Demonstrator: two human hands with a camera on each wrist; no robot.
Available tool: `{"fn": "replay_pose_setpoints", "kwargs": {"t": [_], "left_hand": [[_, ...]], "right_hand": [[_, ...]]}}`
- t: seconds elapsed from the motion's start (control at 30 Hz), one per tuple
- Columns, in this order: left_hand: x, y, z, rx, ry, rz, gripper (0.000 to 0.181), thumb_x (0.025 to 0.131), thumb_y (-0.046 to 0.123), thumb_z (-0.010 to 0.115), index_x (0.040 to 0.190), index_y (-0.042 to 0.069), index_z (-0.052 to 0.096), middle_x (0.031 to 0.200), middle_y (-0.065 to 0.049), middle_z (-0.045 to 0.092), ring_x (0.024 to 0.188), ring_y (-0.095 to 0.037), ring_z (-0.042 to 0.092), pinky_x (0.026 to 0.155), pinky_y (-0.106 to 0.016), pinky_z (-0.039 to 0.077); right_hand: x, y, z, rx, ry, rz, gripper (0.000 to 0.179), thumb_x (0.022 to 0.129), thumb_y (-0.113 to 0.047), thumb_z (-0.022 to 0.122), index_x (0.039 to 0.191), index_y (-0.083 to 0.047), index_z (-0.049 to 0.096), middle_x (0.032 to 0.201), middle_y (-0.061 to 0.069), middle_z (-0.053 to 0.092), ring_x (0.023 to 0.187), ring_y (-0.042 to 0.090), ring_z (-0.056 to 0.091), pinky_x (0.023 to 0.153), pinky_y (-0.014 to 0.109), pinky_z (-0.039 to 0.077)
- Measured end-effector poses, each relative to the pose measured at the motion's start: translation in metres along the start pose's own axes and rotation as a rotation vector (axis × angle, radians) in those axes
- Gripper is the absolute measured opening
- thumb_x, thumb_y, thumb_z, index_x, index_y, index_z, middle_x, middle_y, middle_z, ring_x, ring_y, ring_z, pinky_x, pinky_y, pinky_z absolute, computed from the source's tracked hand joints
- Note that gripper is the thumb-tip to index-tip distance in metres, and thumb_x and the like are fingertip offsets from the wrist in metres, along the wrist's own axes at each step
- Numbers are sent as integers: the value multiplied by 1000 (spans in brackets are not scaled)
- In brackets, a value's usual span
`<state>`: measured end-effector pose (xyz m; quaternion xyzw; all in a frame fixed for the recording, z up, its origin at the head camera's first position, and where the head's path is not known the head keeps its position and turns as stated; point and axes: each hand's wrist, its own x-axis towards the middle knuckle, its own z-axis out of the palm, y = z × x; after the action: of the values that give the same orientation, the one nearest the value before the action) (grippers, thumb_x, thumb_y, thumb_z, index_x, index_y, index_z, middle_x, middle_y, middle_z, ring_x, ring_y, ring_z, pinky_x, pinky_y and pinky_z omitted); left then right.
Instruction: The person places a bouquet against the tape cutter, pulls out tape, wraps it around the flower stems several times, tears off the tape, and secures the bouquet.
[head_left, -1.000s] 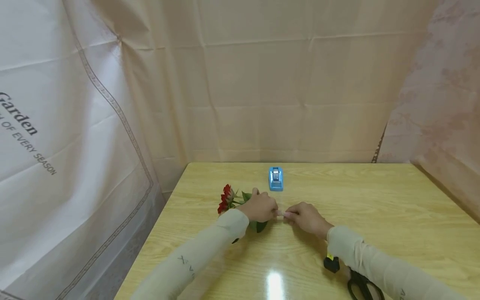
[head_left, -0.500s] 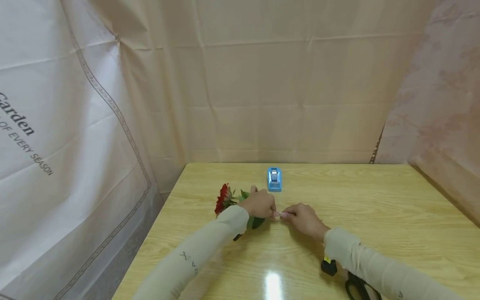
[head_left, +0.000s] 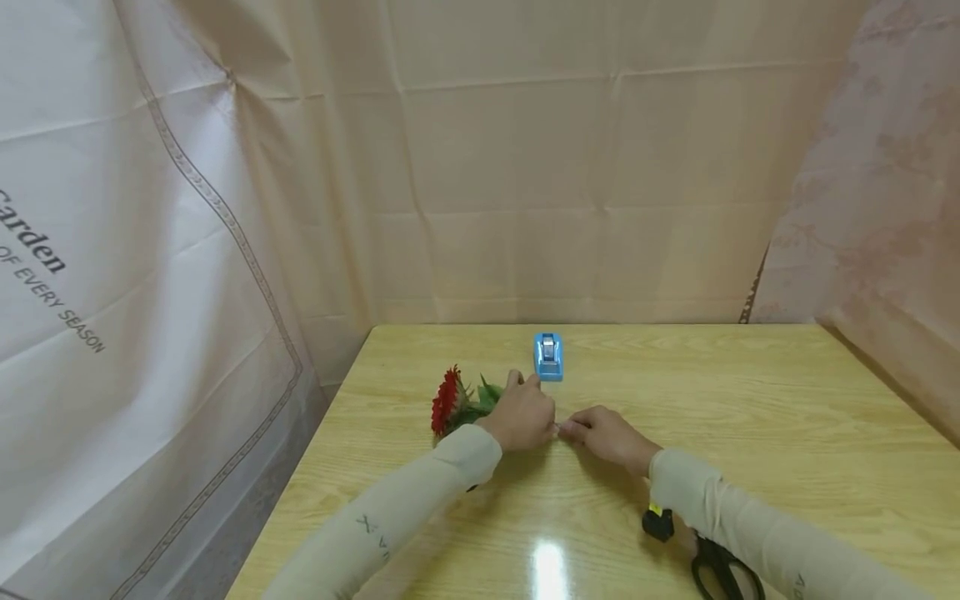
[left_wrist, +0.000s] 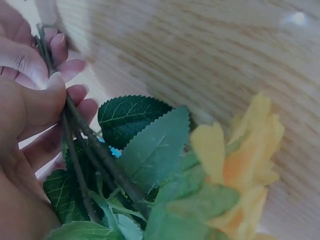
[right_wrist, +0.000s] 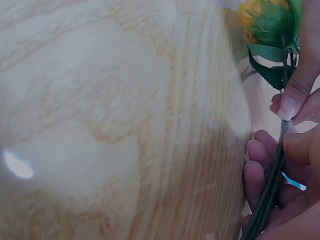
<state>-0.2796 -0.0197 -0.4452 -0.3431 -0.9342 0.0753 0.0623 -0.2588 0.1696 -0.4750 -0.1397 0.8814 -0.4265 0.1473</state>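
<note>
My left hand (head_left: 521,414) pinches a small bunch of artificial flowers by its dark green stems (left_wrist: 112,170), thumb pressed on top. A red flower (head_left: 446,402) sticks out to the left of that hand in the head view. The left wrist view shows a yellow-orange flower (left_wrist: 240,165), blurred, and serrated leaves (left_wrist: 155,145). My right hand (head_left: 611,436) holds the stems' lower part close beside the left, fingers curled under them. Between the thumbs, the right wrist view has a shiny patch (right_wrist: 285,126) on the stems; whether it is tape I cannot tell.
A blue tape dispenser (head_left: 548,358) stands beyond the hands on the wood-grain table (head_left: 750,400). Black-handled scissors (head_left: 723,571) lie partly under the right sleeve. A black piece with a yellow mark (head_left: 657,523) is at the right cuff. Cloth curtains (head_left: 517,167) hang behind.
The bunch has turned in my left hand: the red flower sits differently and the dark leaf below the hand has gone from sight. The gap between the hands has narrowed.
</note>
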Motion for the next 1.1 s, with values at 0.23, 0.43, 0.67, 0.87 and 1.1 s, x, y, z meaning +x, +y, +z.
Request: {"fn": "replay_pose_setpoints", "kwargs": {"t": [0.23, 0.43, 0.67, 0.87, 1.1], "left_hand": [[-5, 3, 3, 71, 56, 8, 28, 97, 44, 70, 77, 25, 76, 74, 15, 67, 84, -13, 42, 87, -42, 30], [-11, 6, 4, 198, 117, 20, 19, 96, 37, 72, 80, 27, 77, 86, 13, 72, 84, -14, 42, 87, -40, 31], [-8, 3, 4, 194, 70, 63, 12, 92, 34, 75, 81, 29, 76, 86, 14, 69, 89, -14, 42, 88, -41, 32], [9, -17, -4, -116, -161, 55, 21, 102, 37, 63, 92, 27, 79, 93, 19, 70, 91, -12, 44, 90, -42, 29], [15, -34, -10, -416, -359, 20, 38, 108, 34, 53, 80, 21, 74, 73, 10, 65, 72, -9, 53, 97, -46, 27]], "right_hand": [[1, -2, -3, -25, -22, -21, 30, 109, -26, 51, 109, -10, 76, 97, 0, 68, 90, 19, 58, 83, 42, 50], [3, -2, -3, -31, -4, -26, 28, 108, -24, 53, 105, -10, 77, 92, 0, 69, 86, 18, 59, 83, 42, 50], [3, -2, -4, -17, 35, -43, 23, 105, -19, 59, 101, -9, 79, 92, 0, 73, 85, 17, 60, 82, 40, 50], [4, -2, -6, -18, 59, -76, 22, 104, -18, 60, 103, -9, 80, 91, -1, 74, 88, 17, 63, 89, 44, 52], [5, -1, -2, -34, 98, -87, 20, 103, -17, 64, 108, -7, 80, 96, 1, 77, 95, 18, 68, 92, 48, 53]]}}
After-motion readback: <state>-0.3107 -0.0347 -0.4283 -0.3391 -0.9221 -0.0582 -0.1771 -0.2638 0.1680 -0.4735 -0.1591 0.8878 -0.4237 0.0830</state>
